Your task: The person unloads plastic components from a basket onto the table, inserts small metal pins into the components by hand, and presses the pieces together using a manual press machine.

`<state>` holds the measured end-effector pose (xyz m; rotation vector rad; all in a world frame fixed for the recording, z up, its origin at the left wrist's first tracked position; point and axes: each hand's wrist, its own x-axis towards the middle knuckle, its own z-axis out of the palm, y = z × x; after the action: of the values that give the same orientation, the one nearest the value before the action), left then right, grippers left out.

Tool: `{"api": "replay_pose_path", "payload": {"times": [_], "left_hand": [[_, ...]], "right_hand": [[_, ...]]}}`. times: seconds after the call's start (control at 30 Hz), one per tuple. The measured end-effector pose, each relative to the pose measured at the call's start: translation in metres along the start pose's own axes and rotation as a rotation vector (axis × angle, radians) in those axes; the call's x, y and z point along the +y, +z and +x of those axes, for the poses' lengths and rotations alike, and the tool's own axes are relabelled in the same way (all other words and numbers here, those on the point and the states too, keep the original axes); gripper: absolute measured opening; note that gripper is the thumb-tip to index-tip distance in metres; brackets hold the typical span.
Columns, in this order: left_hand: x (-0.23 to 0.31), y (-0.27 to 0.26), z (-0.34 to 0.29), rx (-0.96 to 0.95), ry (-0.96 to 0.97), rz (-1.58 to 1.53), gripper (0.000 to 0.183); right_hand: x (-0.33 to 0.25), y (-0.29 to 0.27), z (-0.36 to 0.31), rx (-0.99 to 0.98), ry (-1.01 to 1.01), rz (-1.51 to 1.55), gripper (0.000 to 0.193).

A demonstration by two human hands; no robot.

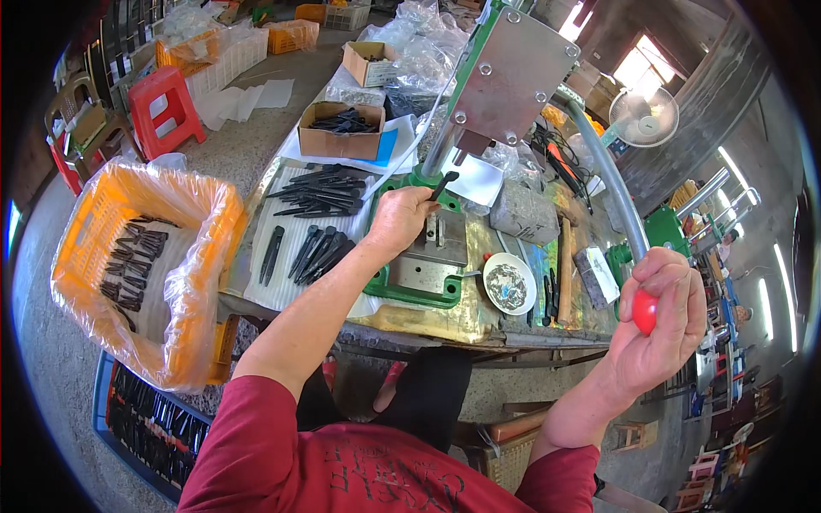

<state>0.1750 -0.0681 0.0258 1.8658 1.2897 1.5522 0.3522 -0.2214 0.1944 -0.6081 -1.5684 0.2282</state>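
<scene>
My left hand (400, 224) is closed on a slim black piece with a widened end (442, 185). It holds the piece over a small metal fixture (436, 232) on the green press base (410, 293), below the steel-plated press head (513, 73). My fingers partly hide the piece, and I cannot tell if it touches the fixture. At the right, my right hand (676, 295) wraps round the red ball knob (644, 313) on the end of the long grey press lever (611, 171). More black pieces (321, 192) lie in groups on white sheeting left of the press.
A plastic-lined orange crate (231, 214) with black parts stands left of the table. Open cardboard boxes (342, 132) sit behind the pieces. Right of the base are a white dish (510, 284), a grey block (523, 212) and a wooden-handled tool (564, 269). A fan (644, 115) stands farther back.
</scene>
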Motion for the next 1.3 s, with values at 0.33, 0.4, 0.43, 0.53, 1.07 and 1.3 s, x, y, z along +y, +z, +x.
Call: {"api": "replay_pose_path", "payload": {"times": [0.33,0.4,0.43,0.53,1.07,1.3], "left_hand": [[-0.006,0.004,0.002,0.052,0.013,-0.003,0.012],[-0.004,-0.005,0.001,0.037,-0.015,0.038,0.012],[0.000,-0.003,0.000,0.009,-0.011,0.059,0.011],[-0.005,0.008,0.000,0.063,0.071,-0.006,0.011],[-0.001,-0.002,0.002,-0.002,-0.001,0.038,0.014],[-0.001,-0.005,0.009,0.006,-0.257,-0.193,0.012]], "right_hand": [[-0.002,0.010,0.003,0.092,0.024,-0.128,0.025],[0.035,-0.003,-0.041,-0.011,0.096,0.160,0.022],[0.073,0.005,-0.072,-0.100,-0.047,-0.165,0.020],[0.114,0.017,-0.098,-0.095,-0.134,-0.331,0.015],[0.027,0.004,-0.040,-0.087,0.009,-0.192,0.015],[0.025,0.001,-0.036,-0.114,0.050,-0.179,0.014]]}}
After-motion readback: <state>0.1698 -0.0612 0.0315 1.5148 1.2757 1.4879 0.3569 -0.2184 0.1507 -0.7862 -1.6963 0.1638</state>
